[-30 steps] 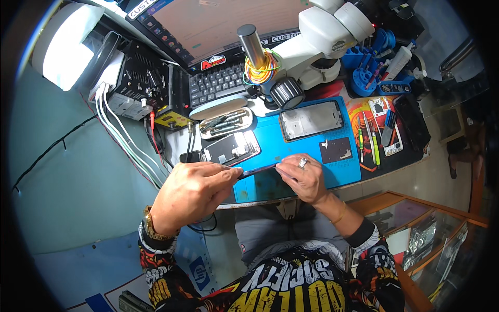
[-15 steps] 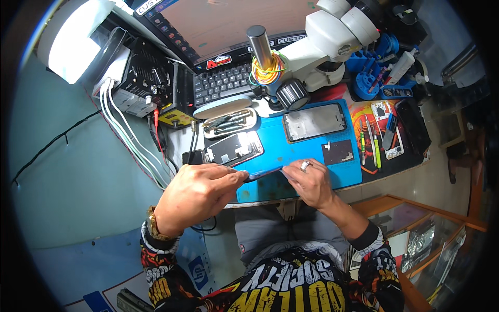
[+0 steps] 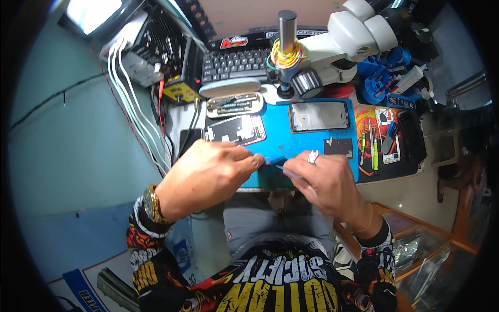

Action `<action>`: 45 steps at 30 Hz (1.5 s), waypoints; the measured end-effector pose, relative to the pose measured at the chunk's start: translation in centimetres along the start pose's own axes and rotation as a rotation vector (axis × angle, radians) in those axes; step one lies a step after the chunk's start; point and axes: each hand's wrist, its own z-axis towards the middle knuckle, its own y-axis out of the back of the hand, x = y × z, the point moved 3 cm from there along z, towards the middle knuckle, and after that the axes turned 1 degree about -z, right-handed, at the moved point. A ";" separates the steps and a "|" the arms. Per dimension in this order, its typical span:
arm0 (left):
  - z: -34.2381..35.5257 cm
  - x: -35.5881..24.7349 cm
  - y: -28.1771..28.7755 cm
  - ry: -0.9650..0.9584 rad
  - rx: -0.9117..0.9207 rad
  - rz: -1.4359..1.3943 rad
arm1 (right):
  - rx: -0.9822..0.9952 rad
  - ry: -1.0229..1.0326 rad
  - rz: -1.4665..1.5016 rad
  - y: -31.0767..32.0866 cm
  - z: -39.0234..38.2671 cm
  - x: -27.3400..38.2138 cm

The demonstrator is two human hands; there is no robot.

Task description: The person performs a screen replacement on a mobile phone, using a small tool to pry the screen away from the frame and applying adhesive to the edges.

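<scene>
While the monitor fills the far side of the bench, the blue mat lies nearer the person, with the white microscope just beyond it. Left of the microscope's pillar is the black keyboard, and left of that stands a yellow-and-black box.

Both hands are raised above the near part of the mat, close together but apart. The left hand pinches a thin panel between thumb and fingers; the right hand has its fingertips drawn together on a pale strip.

On the mat's far right lies a grey phone frame; a dark phone part lies at its left edge, just below a case of slim tools. Right of the mat, two green screwdrivers lie beside a white frame. A dark sheet rests below the grey frame.

Seen nearly edge-on and blurred, the thin panel points from the left fingertips toward the right hand. The pale strip ends near it; whether they touch, I cannot tell. Smallest is the ring on the right hand.
</scene>
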 end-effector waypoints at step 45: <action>2.9 -1.2 -0.6 -0.028 0.113 0.100 | 0.249 -0.039 -0.382 0.8 1.5 1.3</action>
